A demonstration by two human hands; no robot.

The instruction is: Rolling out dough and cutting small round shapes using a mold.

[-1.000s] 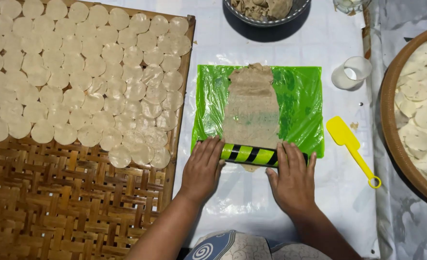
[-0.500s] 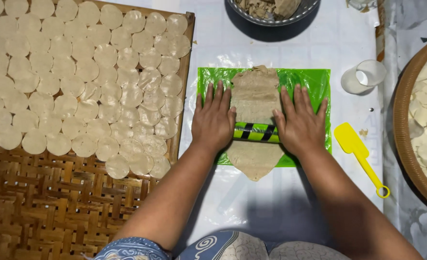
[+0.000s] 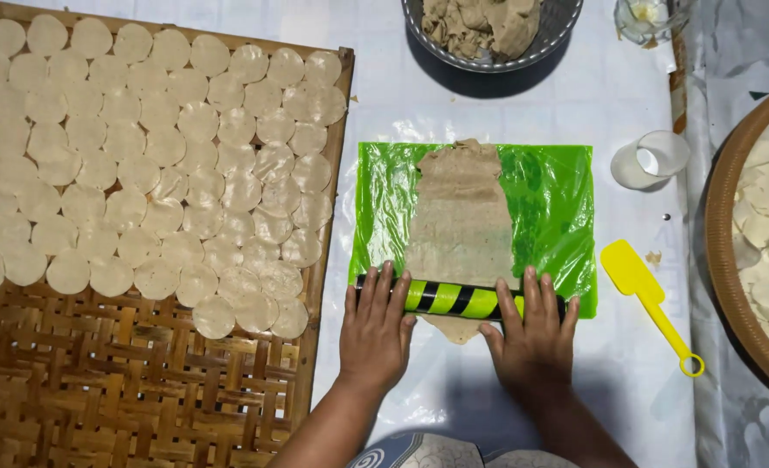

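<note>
A long strip of flattened tan dough [image 3: 459, 212] lies on a bright green plastic sheet [image 3: 551, 208] in the middle of the white-covered table. Across its near end rests a rolling pin [image 3: 454, 299] with green and black stripes. My left hand [image 3: 374, 329] presses flat on the pin's left end, fingers spread. My right hand [image 3: 534, 334] presses flat on its right end the same way. A bit of dough sticks out under the pin toward me.
A woven bamboo tray [image 3: 98, 390] at left carries several rows of thin round dough discs [image 3: 142, 165]. A metal bowl of dough [image 3: 488, 26] stands at the back. A white cup [image 3: 649, 160] and a yellow scraper [image 3: 649, 299] lie right, beside a round tray [image 3: 731, 260] of discs.
Both hands rolled the pin away over the dough's middle half a second ago, then pulled it back to the near edge of the green sheet.
</note>
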